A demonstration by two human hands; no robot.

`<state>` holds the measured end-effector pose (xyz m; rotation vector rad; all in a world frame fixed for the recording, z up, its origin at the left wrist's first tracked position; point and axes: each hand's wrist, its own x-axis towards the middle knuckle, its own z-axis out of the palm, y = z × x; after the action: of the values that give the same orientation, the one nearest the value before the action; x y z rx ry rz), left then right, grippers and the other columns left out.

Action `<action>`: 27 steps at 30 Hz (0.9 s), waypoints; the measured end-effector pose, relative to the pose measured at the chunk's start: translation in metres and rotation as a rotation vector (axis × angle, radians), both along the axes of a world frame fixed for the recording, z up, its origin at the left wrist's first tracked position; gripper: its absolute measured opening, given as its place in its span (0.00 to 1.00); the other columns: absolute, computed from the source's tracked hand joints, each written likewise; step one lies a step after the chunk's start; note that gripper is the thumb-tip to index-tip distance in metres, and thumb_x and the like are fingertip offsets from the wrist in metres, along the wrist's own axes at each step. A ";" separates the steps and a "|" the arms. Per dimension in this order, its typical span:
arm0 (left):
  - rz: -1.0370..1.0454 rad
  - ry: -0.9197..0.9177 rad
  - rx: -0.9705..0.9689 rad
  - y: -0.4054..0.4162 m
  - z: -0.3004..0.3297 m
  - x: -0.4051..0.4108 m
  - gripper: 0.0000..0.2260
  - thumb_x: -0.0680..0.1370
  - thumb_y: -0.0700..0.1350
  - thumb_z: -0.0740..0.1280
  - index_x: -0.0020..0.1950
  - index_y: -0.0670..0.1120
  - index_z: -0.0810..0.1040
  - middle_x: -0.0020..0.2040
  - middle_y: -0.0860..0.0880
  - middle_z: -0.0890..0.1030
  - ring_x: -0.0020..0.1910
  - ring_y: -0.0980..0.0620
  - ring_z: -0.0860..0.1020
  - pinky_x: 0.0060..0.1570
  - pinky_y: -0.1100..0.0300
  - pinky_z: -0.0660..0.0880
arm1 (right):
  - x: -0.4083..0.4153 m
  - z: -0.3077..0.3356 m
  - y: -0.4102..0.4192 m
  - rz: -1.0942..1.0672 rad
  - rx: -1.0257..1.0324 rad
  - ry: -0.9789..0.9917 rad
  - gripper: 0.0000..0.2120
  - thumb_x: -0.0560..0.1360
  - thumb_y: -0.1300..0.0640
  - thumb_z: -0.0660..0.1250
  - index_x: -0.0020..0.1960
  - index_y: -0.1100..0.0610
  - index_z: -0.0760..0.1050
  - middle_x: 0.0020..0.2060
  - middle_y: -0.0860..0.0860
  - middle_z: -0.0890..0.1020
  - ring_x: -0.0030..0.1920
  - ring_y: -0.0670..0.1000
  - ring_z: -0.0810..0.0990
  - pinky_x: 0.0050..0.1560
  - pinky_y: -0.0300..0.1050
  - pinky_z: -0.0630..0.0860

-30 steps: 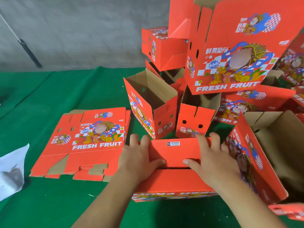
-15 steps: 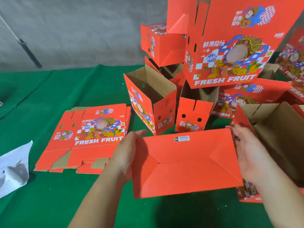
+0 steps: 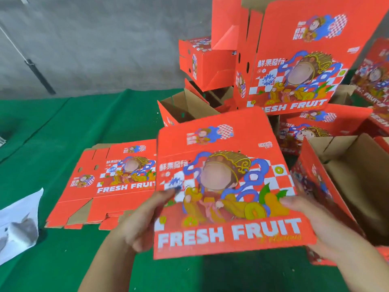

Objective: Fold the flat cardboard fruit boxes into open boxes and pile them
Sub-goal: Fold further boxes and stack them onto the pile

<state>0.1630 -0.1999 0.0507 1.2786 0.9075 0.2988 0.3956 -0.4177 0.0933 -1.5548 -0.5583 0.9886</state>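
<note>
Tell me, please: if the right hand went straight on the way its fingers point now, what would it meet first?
The right hand grips the held box by its right edge, and its fingers point left across the printed front. Going straight on, it would probably slide over that front toward the left hand on the opposite edge. Depth is unclear.

"FRESH FRUIT" on held box [image 3: 227,186], flat stack [image 3: 109,180], "666" on piled box [image 3: 311,60]

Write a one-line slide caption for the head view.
Both hands, left hand and right hand, hold a folded red fruit box above the green table, beside the flat stack.
</note>
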 end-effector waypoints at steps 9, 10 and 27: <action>0.225 -0.334 -0.330 0.002 -0.011 -0.006 0.20 0.76 0.55 0.68 0.66 0.49 0.83 0.65 0.41 0.83 0.60 0.39 0.83 0.55 0.40 0.82 | 0.028 -0.002 0.043 0.214 0.298 -0.278 0.31 0.81 0.52 0.70 0.78 0.34 0.62 0.69 0.44 0.79 0.65 0.51 0.82 0.53 0.45 0.82; 0.245 -0.361 -0.283 0.005 -0.007 -0.003 0.18 0.76 0.54 0.69 0.64 0.50 0.84 0.63 0.42 0.84 0.58 0.40 0.84 0.50 0.43 0.83 | 0.032 -0.003 0.051 0.202 0.307 -0.295 0.30 0.82 0.53 0.68 0.78 0.34 0.62 0.68 0.44 0.80 0.64 0.51 0.82 0.53 0.45 0.83; 0.323 -0.297 -0.121 0.043 0.097 0.110 0.19 0.75 0.68 0.67 0.60 0.60 0.81 0.55 0.49 0.80 0.54 0.54 0.81 0.60 0.34 0.74 | 0.081 0.090 0.204 -0.092 0.245 -1.224 0.22 0.81 0.45 0.64 0.69 0.55 0.78 0.74 0.60 0.72 0.77 0.57 0.68 0.76 0.55 0.64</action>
<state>0.2728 -0.1568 0.1477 0.9429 0.8593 0.6608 0.4763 -0.2140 0.1833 -1.8123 -1.3532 -0.2251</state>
